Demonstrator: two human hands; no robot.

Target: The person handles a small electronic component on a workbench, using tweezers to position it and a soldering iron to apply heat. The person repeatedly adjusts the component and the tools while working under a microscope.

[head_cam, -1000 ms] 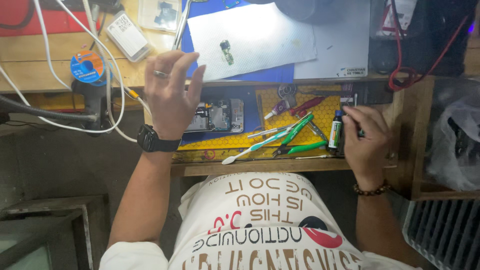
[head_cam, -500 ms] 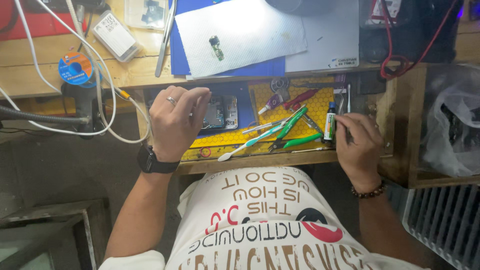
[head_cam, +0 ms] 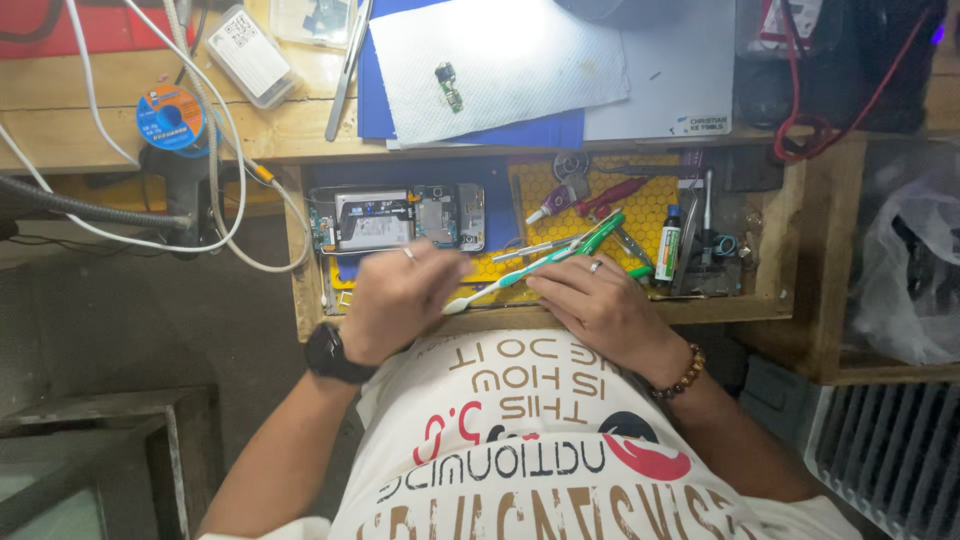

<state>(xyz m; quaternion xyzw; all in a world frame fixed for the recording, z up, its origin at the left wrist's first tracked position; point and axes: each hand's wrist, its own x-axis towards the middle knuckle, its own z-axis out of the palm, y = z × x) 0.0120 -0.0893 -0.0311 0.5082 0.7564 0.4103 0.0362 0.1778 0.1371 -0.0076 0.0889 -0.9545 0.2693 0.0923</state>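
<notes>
Down in the open drawer [head_cam: 780, 300], both hands meet at its front edge over a green-and-white toothbrush [head_cam: 530, 268]. The left hand [head_cam: 395, 300], wearing a ring and black watch, curls loosely beside the brush's white end; whether it grips anything cannot be told. The right hand [head_cam: 600, 305] lies flat, fingers touching the brush handle. An opened phone [head_cam: 400, 217] lies just beyond the left hand, near the drawer's back-left corner.
</notes>
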